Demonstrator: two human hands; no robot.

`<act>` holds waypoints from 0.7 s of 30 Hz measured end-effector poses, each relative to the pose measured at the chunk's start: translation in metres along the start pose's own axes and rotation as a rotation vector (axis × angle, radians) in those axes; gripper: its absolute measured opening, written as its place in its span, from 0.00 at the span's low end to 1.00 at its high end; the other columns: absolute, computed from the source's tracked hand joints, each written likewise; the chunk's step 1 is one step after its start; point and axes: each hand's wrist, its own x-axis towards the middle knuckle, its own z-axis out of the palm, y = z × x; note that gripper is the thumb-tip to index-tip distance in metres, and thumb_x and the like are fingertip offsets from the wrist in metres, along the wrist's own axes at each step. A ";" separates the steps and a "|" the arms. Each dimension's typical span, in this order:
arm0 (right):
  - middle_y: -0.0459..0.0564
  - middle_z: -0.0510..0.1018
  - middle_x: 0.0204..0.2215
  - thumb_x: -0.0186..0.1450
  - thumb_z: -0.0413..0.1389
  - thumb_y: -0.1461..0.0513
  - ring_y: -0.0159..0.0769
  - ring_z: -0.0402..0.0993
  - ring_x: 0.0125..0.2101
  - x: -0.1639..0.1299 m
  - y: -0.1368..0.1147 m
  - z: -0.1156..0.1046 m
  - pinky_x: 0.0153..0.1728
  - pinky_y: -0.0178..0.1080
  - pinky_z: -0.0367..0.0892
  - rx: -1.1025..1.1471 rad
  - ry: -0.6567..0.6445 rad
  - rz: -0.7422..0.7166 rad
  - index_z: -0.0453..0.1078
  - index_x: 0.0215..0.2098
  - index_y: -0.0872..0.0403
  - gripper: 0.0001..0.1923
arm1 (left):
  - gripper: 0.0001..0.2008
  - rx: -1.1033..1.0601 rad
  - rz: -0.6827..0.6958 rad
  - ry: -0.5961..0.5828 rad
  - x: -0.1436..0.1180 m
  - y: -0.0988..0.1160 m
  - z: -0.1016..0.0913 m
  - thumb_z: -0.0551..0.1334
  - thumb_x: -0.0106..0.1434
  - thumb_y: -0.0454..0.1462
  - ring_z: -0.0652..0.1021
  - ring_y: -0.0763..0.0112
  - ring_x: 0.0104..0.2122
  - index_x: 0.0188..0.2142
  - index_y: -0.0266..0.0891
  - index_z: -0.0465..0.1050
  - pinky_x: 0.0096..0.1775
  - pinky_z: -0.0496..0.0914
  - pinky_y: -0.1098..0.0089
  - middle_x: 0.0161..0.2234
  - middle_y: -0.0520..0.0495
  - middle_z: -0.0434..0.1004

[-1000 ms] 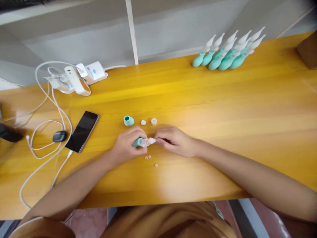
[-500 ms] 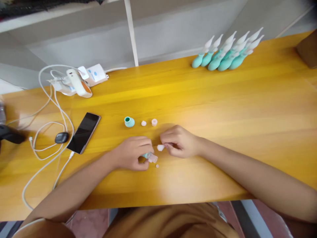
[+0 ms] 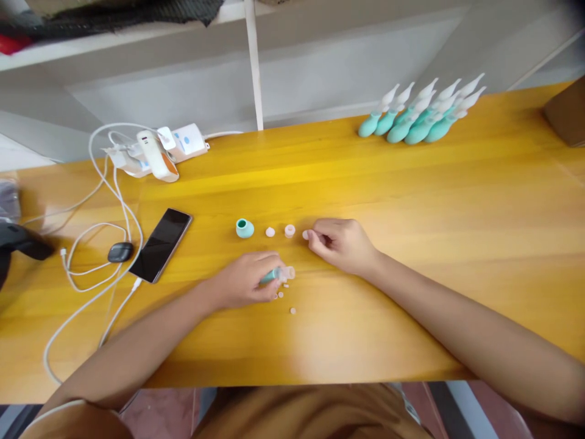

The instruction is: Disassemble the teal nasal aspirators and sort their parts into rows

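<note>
My left hand (image 3: 244,281) grips a small teal device body with a clear end (image 3: 281,274), held just above the yellow wooden table (image 3: 411,201). My right hand (image 3: 340,244) has reached up to the row of parts and pinches a small white tip (image 3: 305,235) against the table. In that row lie a teal cap (image 3: 245,228), a small white round piece (image 3: 270,231) and a white ring piece (image 3: 289,231). Tiny white discs (image 3: 293,311) lie just below my left hand.
Several assembled teal-and-white devices (image 3: 418,113) lie at the back right. A black phone (image 3: 161,244), a dark earbud case (image 3: 120,251), white cables (image 3: 86,286) and a power strip with chargers (image 3: 155,152) fill the left. A brown box (image 3: 567,113) sits at the far right edge.
The white tip came off the teal body. My right hand carried it up and away to the row of parts; my left hand kept the body and dropped slightly toward me.
</note>
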 end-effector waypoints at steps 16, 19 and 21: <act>0.46 0.69 0.21 0.77 0.52 0.57 0.32 0.57 0.22 0.005 0.012 -0.004 0.28 0.39 0.48 -0.251 -0.046 0.008 0.61 0.25 0.53 0.21 | 0.10 0.139 0.121 0.091 -0.008 0.000 0.015 0.59 0.71 0.32 0.86 0.69 0.37 0.49 0.42 0.76 0.43 0.79 0.71 0.40 0.49 0.87; 0.47 0.70 0.22 0.78 0.51 0.56 0.33 0.58 0.23 0.007 0.012 -0.005 0.29 0.39 0.49 -0.225 -0.073 0.008 0.62 0.26 0.53 0.21 | 0.09 0.159 0.090 0.096 -0.008 -0.001 0.018 0.58 0.72 0.32 0.86 0.68 0.37 0.48 0.42 0.75 0.43 0.78 0.70 0.40 0.49 0.87; 0.47 0.70 0.22 0.79 0.51 0.56 0.33 0.58 0.23 0.007 0.012 -0.008 0.29 0.40 0.49 -0.217 -0.091 0.017 0.63 0.27 0.53 0.21 | 0.09 0.135 0.043 0.104 -0.008 -0.002 0.018 0.58 0.72 0.33 0.86 0.67 0.38 0.48 0.42 0.74 0.43 0.78 0.69 0.40 0.49 0.87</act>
